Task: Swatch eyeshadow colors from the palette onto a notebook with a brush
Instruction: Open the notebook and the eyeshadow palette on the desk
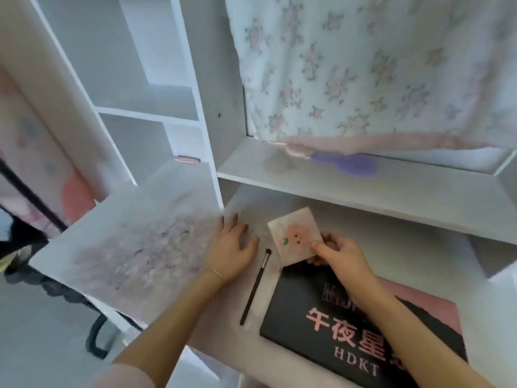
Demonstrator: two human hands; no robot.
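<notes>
Brush (255, 287) lay untouched on the table (405, 256), its long axis running toward the person, just left of the closed black palette (321, 331). Left hand (233, 249), flat and spread, was nearer; right hand (340, 252) gripped the small notebook (293, 233).

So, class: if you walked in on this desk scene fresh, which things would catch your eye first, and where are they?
First, the black palette with pink lettering, closed, at the lower right under the right forearm. Next, the small notebook with a pink blob on its cover, held by the right hand just above the palette. Then the slim black brush lying on the desk between the hands, beside the flat left hand.
</notes>
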